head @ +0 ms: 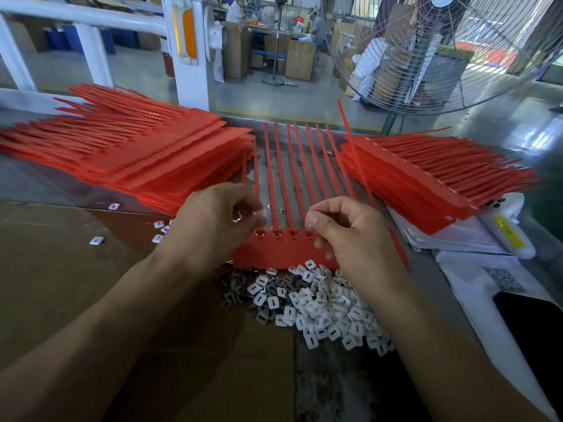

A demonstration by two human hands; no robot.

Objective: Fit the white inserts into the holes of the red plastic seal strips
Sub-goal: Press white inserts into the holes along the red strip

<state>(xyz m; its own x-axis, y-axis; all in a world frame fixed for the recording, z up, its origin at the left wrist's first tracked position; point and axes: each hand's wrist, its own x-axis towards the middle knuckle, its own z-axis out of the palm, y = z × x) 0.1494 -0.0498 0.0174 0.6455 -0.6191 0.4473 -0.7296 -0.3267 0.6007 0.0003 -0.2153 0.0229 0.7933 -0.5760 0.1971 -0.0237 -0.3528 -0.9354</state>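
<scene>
At the centre of the bench, between the two hands, lies a joined sheet of red plastic seal strips (286, 251) — flat tag ends toward the person, thin tails fanned away; four rectangular holes show along the tag row, each with something pale and metallic inside. Left hand (213, 220): fingers curled, thumb and forefinger pinching a small white plastic insert (262, 213) just above the left end of the hole row. Right hand (350, 229): fingers curled over the right end of the row, thumb against forefinger; whether it grips anything cannot be told. Just in front of the sheet, a loose heap of white square inserts with slotted centres (323, 303), mixed with grey metal clips (234, 296), partly on a brown cardboard sheet (76, 284). Further left, a tall stack of red seal sheets (137, 153); right, a second stack (426, 184) resting on white bags. Far right — a dark phone (533, 333) on white paper. Beyond the bench, a large wire-guard floor fan (441, 53).
</scene>
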